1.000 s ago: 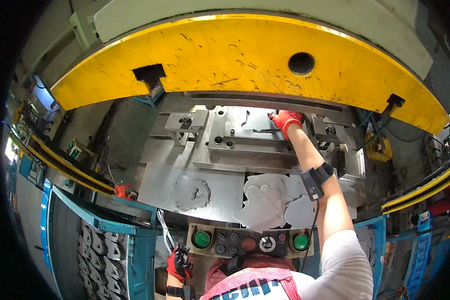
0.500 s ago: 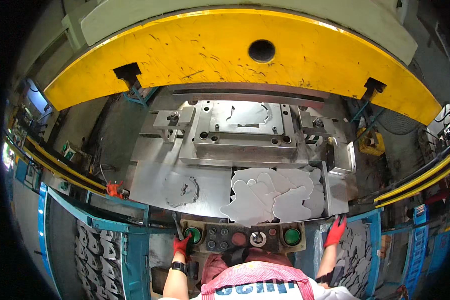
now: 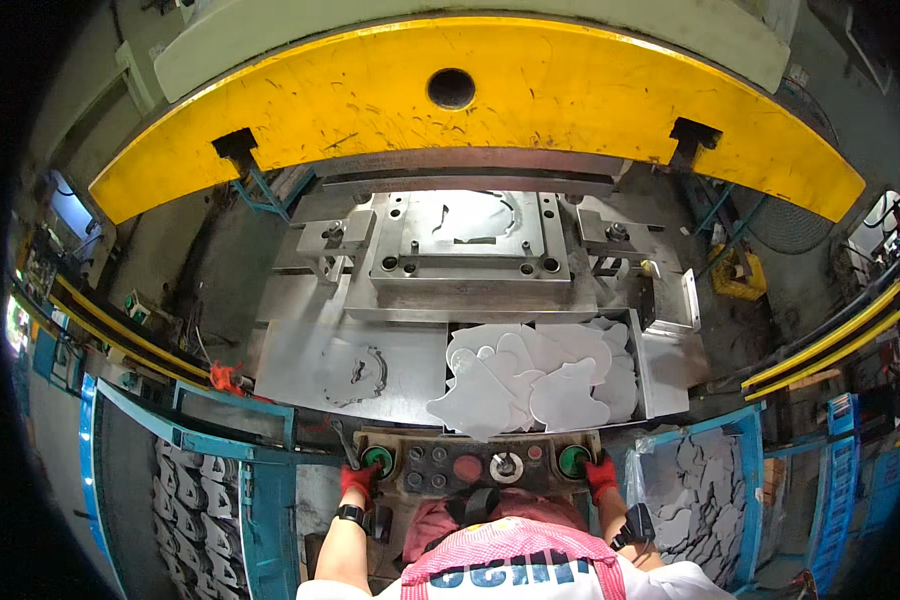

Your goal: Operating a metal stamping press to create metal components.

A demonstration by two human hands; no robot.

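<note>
My left hand (image 3: pixel 359 482), in a red glove, is closed around a grey metal rod-shaped tool (image 3: pixel 343 445), beside the left green button (image 3: pixel 377 461) of the control panel (image 3: pixel 490 452). My right hand (image 3: pixel 601 476), also gloved in red, reaches the right green button (image 3: pixel 574 461). Its fingers are apart and hold nothing. Beyond the panel, grey flat sheet-metal blanks (image 3: pixel 568 395) are heaped in a tray. To their left a metal plate (image 3: pixel 290 375) bears a cut-out outline part (image 3: pixel 375 380). A sheet with cut openings (image 3: pixel 460 222) lies on the lower die (image 3: pixel 470 265).
A yellow press ram (image 3: pixel 350 105) spans the space above the die. Blue-framed bins with formed parts (image 3: pixel 195 500) and flat metal pieces (image 3: pixel 700 490) flank me. A yellow crate (image 3: pixel 738 272) stands at the far right, and yellow rails (image 3: pixel 820 340) run along the sides.
My right hand has moved left from the tray's near right corner to the right green button. The left hand stays by its button with the tool. The whole view has shifted slightly.
</note>
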